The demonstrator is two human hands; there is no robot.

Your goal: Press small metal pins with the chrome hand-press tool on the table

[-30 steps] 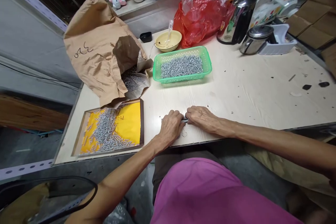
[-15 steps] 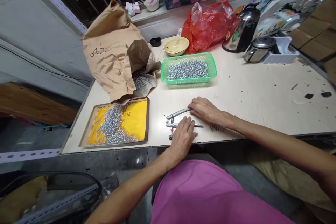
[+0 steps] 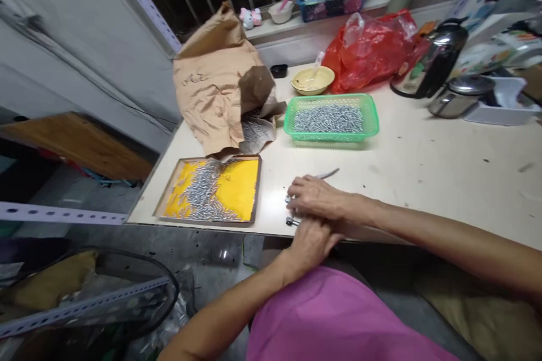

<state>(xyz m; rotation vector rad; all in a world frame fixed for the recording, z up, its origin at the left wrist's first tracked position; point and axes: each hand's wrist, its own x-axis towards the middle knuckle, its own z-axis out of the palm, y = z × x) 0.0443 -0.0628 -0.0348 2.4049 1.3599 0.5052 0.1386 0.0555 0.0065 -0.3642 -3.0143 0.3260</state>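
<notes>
A plier-like metal hand tool (image 3: 329,174) lies near the table's front edge, mostly hidden under my hands. One grey handle sticks out beyond my right hand, and a small dark end shows on its left. My right hand (image 3: 317,197) lies over the tool with its fingers curled down around the head. Just below, my left hand (image 3: 311,237) is against the tool's near side; its fingertips go out of sight under my right hand, while the thumb stands apart. To the left, a shallow tray (image 3: 257,192) with a yellow bottom holds many small silver metal pins (image 3: 201,189).
A green basket (image 3: 330,136) full of similar pins stands behind my hands. An open brown paper bag (image 3: 212,90) with pins at its mouth leans behind the tray. Farther back are a yellow bowl (image 3: 313,89), a red plastic bag (image 3: 368,56) and a thermos jug (image 3: 440,59).
My right hand has moved from the far handle to the tool's head, over my left fingers. My left hand has shifted slightly toward the table edge. The view has turned left.
</notes>
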